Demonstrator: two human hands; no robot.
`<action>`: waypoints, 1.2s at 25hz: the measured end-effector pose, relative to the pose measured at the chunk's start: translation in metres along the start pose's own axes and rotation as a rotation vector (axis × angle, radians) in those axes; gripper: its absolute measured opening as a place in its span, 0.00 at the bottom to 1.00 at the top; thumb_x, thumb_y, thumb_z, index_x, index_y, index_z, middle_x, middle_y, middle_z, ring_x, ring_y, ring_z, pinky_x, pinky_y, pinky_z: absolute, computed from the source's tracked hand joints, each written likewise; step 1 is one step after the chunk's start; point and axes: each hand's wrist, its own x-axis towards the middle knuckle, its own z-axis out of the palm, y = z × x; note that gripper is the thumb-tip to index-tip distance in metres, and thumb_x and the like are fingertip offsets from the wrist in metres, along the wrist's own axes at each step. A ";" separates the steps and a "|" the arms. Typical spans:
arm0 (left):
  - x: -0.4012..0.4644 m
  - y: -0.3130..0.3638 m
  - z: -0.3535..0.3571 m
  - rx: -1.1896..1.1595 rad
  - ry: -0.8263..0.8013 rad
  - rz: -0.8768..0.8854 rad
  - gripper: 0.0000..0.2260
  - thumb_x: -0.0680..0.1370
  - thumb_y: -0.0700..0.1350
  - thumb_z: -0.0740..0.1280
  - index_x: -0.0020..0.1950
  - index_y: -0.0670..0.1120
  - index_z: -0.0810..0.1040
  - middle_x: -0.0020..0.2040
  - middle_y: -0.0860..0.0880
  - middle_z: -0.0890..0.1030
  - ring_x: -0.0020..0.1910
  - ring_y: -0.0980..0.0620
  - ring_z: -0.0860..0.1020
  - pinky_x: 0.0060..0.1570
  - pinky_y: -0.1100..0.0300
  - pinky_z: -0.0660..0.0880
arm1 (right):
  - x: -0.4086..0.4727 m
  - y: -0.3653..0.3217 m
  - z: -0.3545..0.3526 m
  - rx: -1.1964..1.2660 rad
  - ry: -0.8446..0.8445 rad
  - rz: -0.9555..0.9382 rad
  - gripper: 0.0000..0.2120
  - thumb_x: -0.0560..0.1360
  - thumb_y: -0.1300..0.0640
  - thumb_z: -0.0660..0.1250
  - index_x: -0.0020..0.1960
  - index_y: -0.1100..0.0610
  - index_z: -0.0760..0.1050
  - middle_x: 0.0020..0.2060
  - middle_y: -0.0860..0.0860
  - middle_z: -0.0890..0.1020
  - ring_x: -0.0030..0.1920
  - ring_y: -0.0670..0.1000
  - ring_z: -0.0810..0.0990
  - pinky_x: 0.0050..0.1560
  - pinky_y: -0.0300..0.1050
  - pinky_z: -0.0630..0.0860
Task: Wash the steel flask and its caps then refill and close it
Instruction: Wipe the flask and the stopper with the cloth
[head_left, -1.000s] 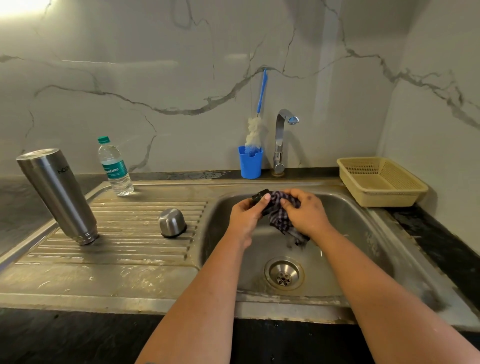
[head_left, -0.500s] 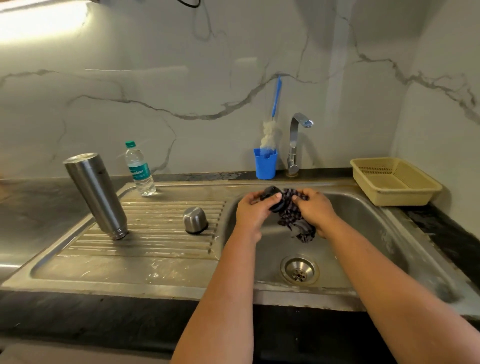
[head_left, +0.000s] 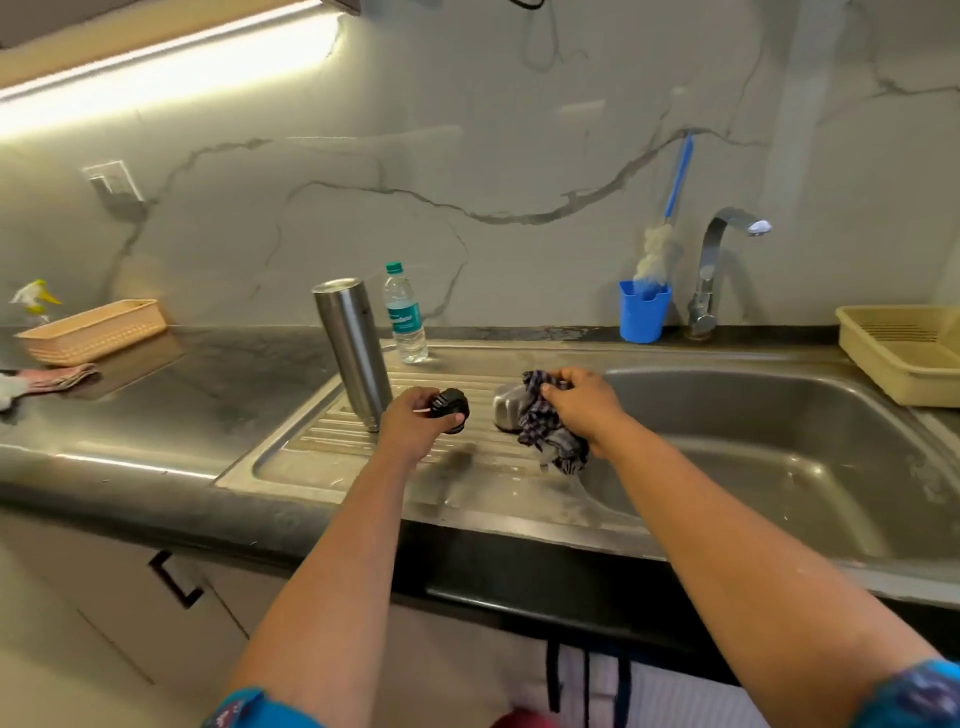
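The steel flask (head_left: 353, 348) stands upside down on the ribbed drainboard (head_left: 332, 441). My left hand (head_left: 415, 423) holds the black inner cap (head_left: 451, 409) just above the drainboard, to the right of the flask. My right hand (head_left: 582, 405) grips a dark checked cloth (head_left: 545, 431) that hangs over the edge between drainboard and sink basin. The steel outer cap (head_left: 506, 408) sits on the drainboard, partly hidden behind the cloth and touching it.
A plastic water bottle (head_left: 405, 314) stands behind the flask. A blue cup (head_left: 643, 312) with a bottle brush and the tap (head_left: 719, 260) are at the back. The sink basin (head_left: 779, 457) is right; a yellow basket (head_left: 904, 353) far right, an orange basket (head_left: 93, 330) far left.
Both hands moved left out of the sink basin and apart: the left now carries the black cap over the drainboard, the right brought the cloth to the steel cap. The camera view shifted left.
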 end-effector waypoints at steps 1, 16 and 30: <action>0.006 -0.008 -0.007 0.024 0.011 -0.022 0.25 0.67 0.40 0.81 0.62 0.43 0.79 0.58 0.45 0.82 0.57 0.46 0.80 0.63 0.50 0.75 | 0.000 -0.004 0.009 -0.009 0.013 -0.009 0.16 0.79 0.53 0.63 0.66 0.56 0.74 0.62 0.55 0.77 0.61 0.56 0.75 0.63 0.51 0.72; 0.019 -0.007 -0.010 0.395 0.031 0.115 0.31 0.74 0.47 0.76 0.73 0.41 0.69 0.70 0.43 0.73 0.70 0.43 0.70 0.69 0.53 0.65 | 0.000 0.001 0.017 0.085 0.148 0.063 0.15 0.81 0.54 0.61 0.66 0.56 0.72 0.62 0.56 0.76 0.61 0.56 0.74 0.63 0.52 0.73; 0.001 0.037 0.104 0.307 -0.074 0.138 0.26 0.68 0.53 0.79 0.61 0.45 0.75 0.56 0.46 0.79 0.55 0.47 0.77 0.49 0.57 0.73 | -0.006 0.044 -0.069 0.300 0.190 0.057 0.14 0.80 0.54 0.63 0.65 0.50 0.73 0.58 0.52 0.78 0.57 0.52 0.78 0.60 0.54 0.76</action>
